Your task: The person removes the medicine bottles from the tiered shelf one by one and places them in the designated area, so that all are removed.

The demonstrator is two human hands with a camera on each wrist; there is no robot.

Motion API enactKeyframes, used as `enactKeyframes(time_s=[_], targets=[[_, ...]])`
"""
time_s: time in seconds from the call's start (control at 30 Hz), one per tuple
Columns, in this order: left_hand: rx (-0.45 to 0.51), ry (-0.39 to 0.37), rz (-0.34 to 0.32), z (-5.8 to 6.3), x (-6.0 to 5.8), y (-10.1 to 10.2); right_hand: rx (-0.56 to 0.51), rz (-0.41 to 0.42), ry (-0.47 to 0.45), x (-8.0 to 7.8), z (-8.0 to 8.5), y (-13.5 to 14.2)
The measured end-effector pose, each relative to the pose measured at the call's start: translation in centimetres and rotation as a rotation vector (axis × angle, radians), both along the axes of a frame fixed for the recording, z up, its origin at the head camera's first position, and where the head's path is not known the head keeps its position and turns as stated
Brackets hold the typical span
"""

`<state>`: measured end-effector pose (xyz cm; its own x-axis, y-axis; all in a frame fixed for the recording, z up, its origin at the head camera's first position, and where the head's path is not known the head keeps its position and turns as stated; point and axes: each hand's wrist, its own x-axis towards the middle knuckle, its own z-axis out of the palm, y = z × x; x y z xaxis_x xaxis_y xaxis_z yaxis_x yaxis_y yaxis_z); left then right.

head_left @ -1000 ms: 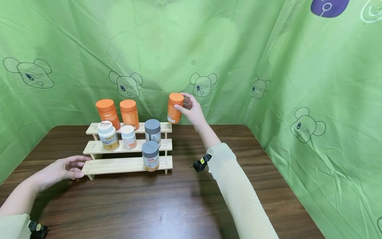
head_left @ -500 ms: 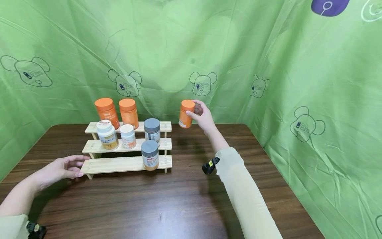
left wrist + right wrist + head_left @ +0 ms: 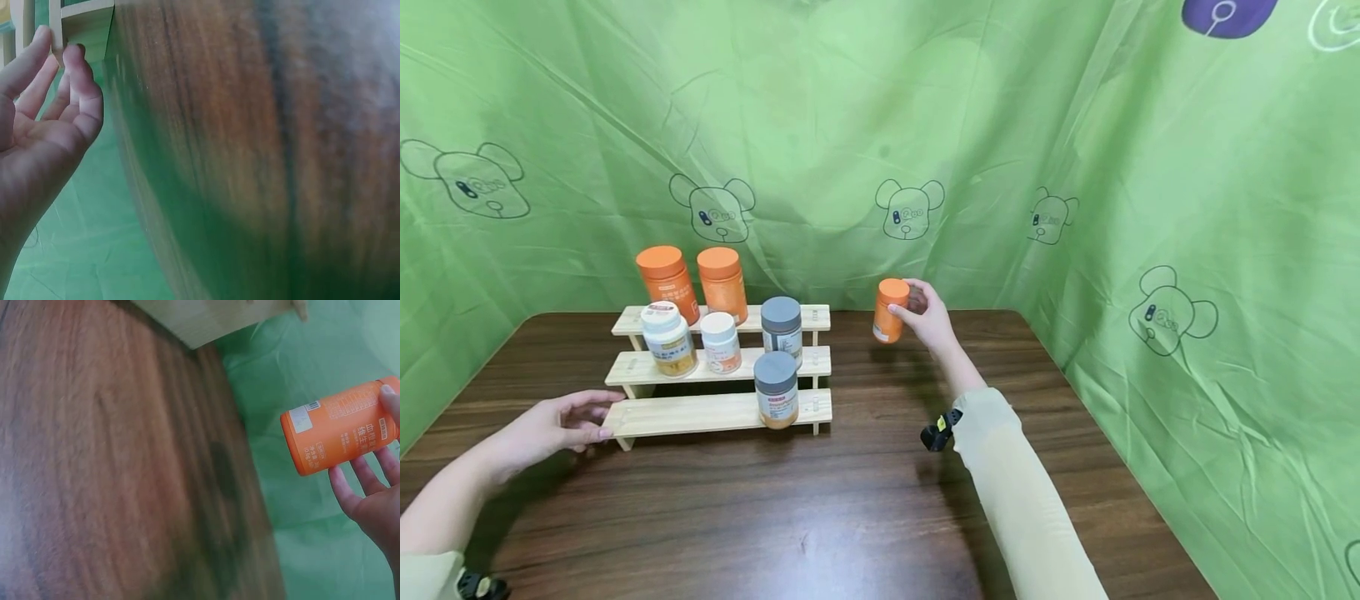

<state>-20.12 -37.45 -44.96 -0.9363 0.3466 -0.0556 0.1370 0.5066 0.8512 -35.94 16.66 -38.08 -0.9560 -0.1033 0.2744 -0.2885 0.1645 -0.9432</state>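
Observation:
My right hand (image 3: 928,318) grips an orange bottle (image 3: 890,315) by its side, upright and held above the table right of a three-tier wooden display stand (image 3: 685,417). In the right wrist view the bottle's white-printed label (image 3: 340,428) shows, thumb on one side and fingers on the other. At the stand's front left corner my left hand (image 3: 553,433) pinches the end of the lowest shelf between thumb and fingers. Two orange bottles (image 3: 668,283) stand on the top tier. Two white bottles (image 3: 668,337) and a grey-lidded jar (image 3: 782,329) occupy the middle one. Another grey-lidded jar (image 3: 777,392) is on the lowest.
The stand rests toward the left of a dark wood-grain table (image 3: 850,500). Green curtain (image 3: 820,125) printed with bear outlines hangs behind the table and along its right side.
My right hand has carried the orange bottle from beside the top tier's right end, moving right and downward. The left hand keeps its hold on the stand.

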Motion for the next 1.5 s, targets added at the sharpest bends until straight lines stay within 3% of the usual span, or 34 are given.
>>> enactKeyframes(time_s=[0.13, 0.33, 0.47, 0.6, 0.83, 0.97, 1.2, 1.5], targets=[[-0.03, 0.037, 0.027, 0.0, 0.2, 0.2, 0.007, -0.029, -0.011, -1.2, -2.4, 0.5], [-0.041, 0.023, 0.036, 0.1, -0.1, 0.4, 0.015, -0.063, -0.064, -1.8, -4.8, 1.1], [-0.044, 0.011, 0.038, 0.1, -0.2, 0.5, 0.005, -0.059, -0.099, -1.7, -5.4, 1.2], [-0.02, 0.004, 0.018, 0.1, -0.3, 0.5, -0.012, -0.051, -0.128, -1.2, -5.0, 1.1], [0.038, -0.004, -0.039, 0.0, -0.7, 0.1, -0.01, -0.063, -0.07, -2.0, -6.8, 1.0], [0.045, -0.022, -0.039, -0.1, -0.9, 0.0, -0.025, -0.06, -0.065, -1.7, -6.7, 0.9], [0.033, -0.052, -0.022, -0.2, -1.0, -0.3, -0.061, -0.014, -0.102, -0.3, -4.8, 0.5], [0.024, -0.043, -0.01, 0.1, -0.7, -0.6, -0.022, -0.004, -0.074, -1.2, -4.9, 1.1]])
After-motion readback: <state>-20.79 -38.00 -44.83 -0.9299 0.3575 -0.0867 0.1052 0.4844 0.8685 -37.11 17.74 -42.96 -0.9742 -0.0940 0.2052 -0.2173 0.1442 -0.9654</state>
